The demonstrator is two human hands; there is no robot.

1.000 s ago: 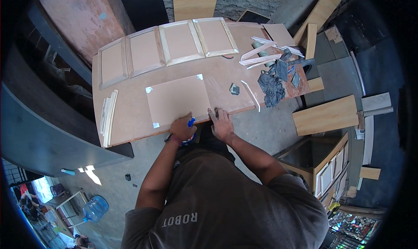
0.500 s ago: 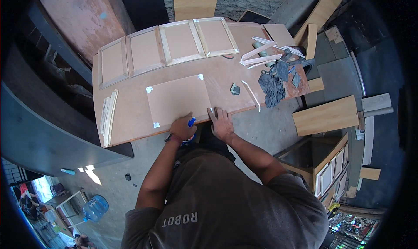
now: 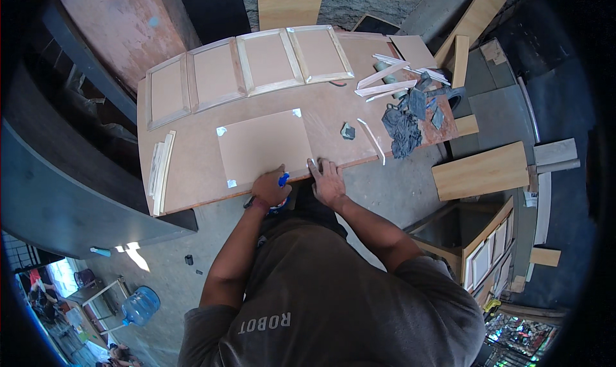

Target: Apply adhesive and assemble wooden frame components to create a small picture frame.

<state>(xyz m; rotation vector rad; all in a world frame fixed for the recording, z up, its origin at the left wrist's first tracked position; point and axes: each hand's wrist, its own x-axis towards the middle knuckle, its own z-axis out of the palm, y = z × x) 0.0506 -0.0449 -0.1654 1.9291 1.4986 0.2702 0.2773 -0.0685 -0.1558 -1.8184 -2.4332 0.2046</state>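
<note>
A flat brown rectangular panel (image 3: 264, 142) lies on the workbench, with small whitish patches at its corners. My left hand (image 3: 268, 186) rests at the panel's near edge, closed around a blue object (image 3: 284, 179) whose kind I cannot make out. More blue and white shows below that hand, mostly hidden. My right hand (image 3: 328, 182) lies at the panel's near right corner, fingers stretched out and apart over the bench edge. One of its fingertips is against the whitish patch (image 3: 310, 163) there.
Several wooden frames with brown panels (image 3: 269, 65) line the far side of the workbench (image 3: 192, 148). Wood strips (image 3: 162, 174) lie at the left. On the right are a thin strip (image 3: 372, 141), a dark crumpled cloth (image 3: 403, 132) and more strips.
</note>
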